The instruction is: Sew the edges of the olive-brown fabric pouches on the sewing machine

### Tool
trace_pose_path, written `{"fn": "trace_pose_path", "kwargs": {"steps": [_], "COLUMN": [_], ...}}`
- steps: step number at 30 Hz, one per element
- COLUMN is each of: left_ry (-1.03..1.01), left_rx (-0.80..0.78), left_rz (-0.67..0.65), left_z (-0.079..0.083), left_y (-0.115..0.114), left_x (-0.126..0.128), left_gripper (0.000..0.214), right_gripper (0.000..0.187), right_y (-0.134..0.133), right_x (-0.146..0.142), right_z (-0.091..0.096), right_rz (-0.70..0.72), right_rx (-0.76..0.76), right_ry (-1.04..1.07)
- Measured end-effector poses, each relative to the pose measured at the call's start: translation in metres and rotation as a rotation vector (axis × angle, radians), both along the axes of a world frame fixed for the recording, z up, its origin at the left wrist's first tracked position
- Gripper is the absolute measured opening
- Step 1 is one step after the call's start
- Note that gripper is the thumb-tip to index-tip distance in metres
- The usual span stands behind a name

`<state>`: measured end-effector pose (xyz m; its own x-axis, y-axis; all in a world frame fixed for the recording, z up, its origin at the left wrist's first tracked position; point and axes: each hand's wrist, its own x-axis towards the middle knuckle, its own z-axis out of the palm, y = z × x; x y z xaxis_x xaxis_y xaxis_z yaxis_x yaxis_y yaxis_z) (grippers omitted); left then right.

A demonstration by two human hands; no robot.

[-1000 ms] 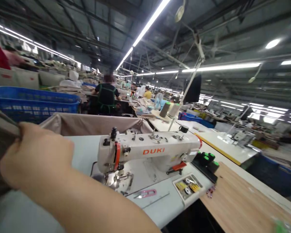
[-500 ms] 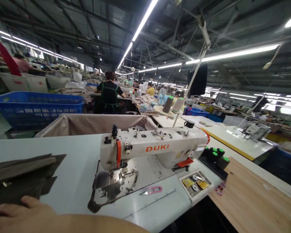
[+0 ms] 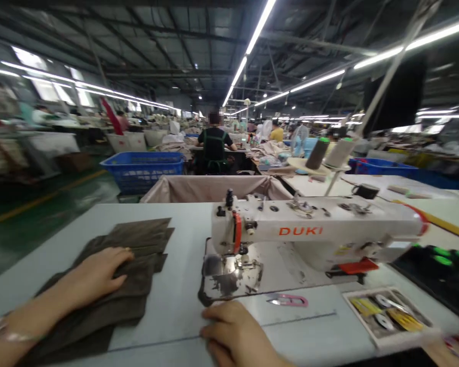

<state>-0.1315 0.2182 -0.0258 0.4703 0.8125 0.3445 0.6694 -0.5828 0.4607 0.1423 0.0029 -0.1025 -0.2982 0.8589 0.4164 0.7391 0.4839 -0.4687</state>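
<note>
My left hand [image 3: 95, 272] lies flat, fingers stretched, on a stack of dark grey-brown fabric pieces [image 3: 130, 265] at the left of the sewing table [image 3: 176, 306]. My right hand [image 3: 233, 334] rests on the table edge just in front of the sewing machine's needle plate [image 3: 233, 278], fingers curled under, with nothing visible in them. The white DUKI sewing machine [image 3: 309, 232] stands to the right of the fabric. Pink thread snips [image 3: 288, 300] lie on the table just right of my right hand.
A tray of bobbins [image 3: 386, 316] sits at the right front. A beige cloth bin [image 3: 214, 188] hangs behind the table, with a blue crate [image 3: 145, 171] beyond. Thread cones [image 3: 329, 153] stand at back right. A person in black [image 3: 214, 148] sits ahead, facing away.
The view swung left and down. The fabric went from gripped at the far left to lying flat on the table under my left hand. My right hand has come into view.
</note>
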Motion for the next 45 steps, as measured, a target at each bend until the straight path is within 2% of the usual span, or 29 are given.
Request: {"fn": "trace_pose_path", "kwargs": {"steps": [2, 4, 7, 9, 11, 12, 13, 15, 16, 18, 21, 23, 25, 27, 29, 30, 33, 35, 37, 39, 41, 45], "left_ry": [0.132, 0.192, 0.174, 0.132, 0.107, 0.103, 0.109, 0.129, 0.135, 0.085, -0.121, -0.225, -0.324, -0.428, -0.499, -0.521, -0.632, -0.697, -0.719, -0.727, -0.772, -0.847], "left_rx": [-0.011, 0.015, 0.113, 0.185, 0.222, 0.224, 0.211, 0.12, 0.066, -0.032, -0.124, -0.286, -0.554, -0.817, -0.985, -1.031, -1.095, -1.147, -1.208, -1.25, -1.25, -1.276], "left_rz": [-0.056, -0.049, 0.031, 0.068, 0.049, 0.025, -0.012, -0.094, -0.146, -0.238, -0.164, -0.117, -0.16, -0.281, -0.405, -0.442, -0.442, -0.479, -0.54, -0.564, -0.53, -0.441], "left_z": [0.001, 0.007, 0.034, 0.059, 0.079, 0.083, 0.084, 0.072, 0.061, 0.034, 0.0, -0.01, -0.012, -0.006, 0.001, 0.005, 0.016, 0.023, 0.027, 0.027, 0.023, 0.015], "left_y": [0.013, 0.022, 0.019, 0.001, -0.031, -0.051, -0.072, -0.115, -0.134, -0.161, -0.176, -0.174, -0.17, -0.168, -0.169, -0.171, -0.176, -0.18, -0.184, -0.186, -0.186, -0.187], "left_x": [-0.01, -0.017, -0.021, -0.019, -0.011, -0.004, 0.004, 0.022, 0.03, 0.042, 0.05, 0.052, 0.054, 0.057, 0.061, 0.064, 0.07, 0.073, 0.075, 0.075, 0.075, 0.076], "left_gripper": [0.012, 0.013, 0.011, 0.011, 0.012, 0.012, 0.012, 0.015, 0.018, 0.022, 0.039, 0.048, 0.054, 0.073, 0.083, 0.078, 0.051, 0.055, 0.063, 0.062, 0.055, 0.05], "right_gripper": [0.024, 0.027, 0.029, 0.028, 0.027, 0.029, 0.034, 0.045, 0.047, 0.04, 0.028, 0.022, 0.017, 0.014, 0.013, 0.014, 0.021, 0.019, 0.011, 0.01, 0.015, 0.023], "right_y": [-0.001, 0.002, 0.005, 0.007, 0.01, 0.011, 0.013, 0.015, 0.016, 0.017, 0.011, 0.004, -0.004, -0.011, -0.017, -0.019, -0.025, -0.028, -0.029, -0.03, -0.03, -0.03], "right_x": [0.005, 0.006, 0.009, 0.012, 0.011, 0.009, 0.005, -0.007, -0.014, -0.026, -0.035, -0.033, -0.027, -0.02, -0.015, -0.013, -0.007, -0.005, -0.003, -0.002, -0.002, -0.004], "right_z": [-0.004, -0.004, -0.004, -0.005, -0.002, 0.002, 0.008, 0.022, 0.03, 0.043, 0.051, 0.053, 0.057, 0.064, 0.073, 0.077, 0.084, 0.088, 0.091, 0.095, 0.096, 0.092], "right_rz": [0.019, 0.039, 0.074, 0.104, 0.08, 0.055, 0.032, 0.031, 0.054, 0.083, 0.081, 0.105, 0.142, 0.18, 0.218, 0.222, 0.15, 0.109, 0.163, 0.258, 0.299, 0.247], "right_rx": [0.013, 0.015, 0.014, 0.004, -0.017, -0.032, -0.052, -0.148, -0.232, -0.412, -0.493, -0.464, -0.433, -0.4, -0.399, -0.404, -0.449, -0.476, -0.488, -0.481, -0.504, -0.531], "right_ry": [0.066, 0.107, 0.114, 0.115, 0.19, 0.272, 0.384, 0.633, 0.741, 0.845, 0.839, 0.817, 0.745, 0.622, 0.512, 0.477, 0.411, 0.375, 0.366, 0.398, 0.408, 0.345]}}
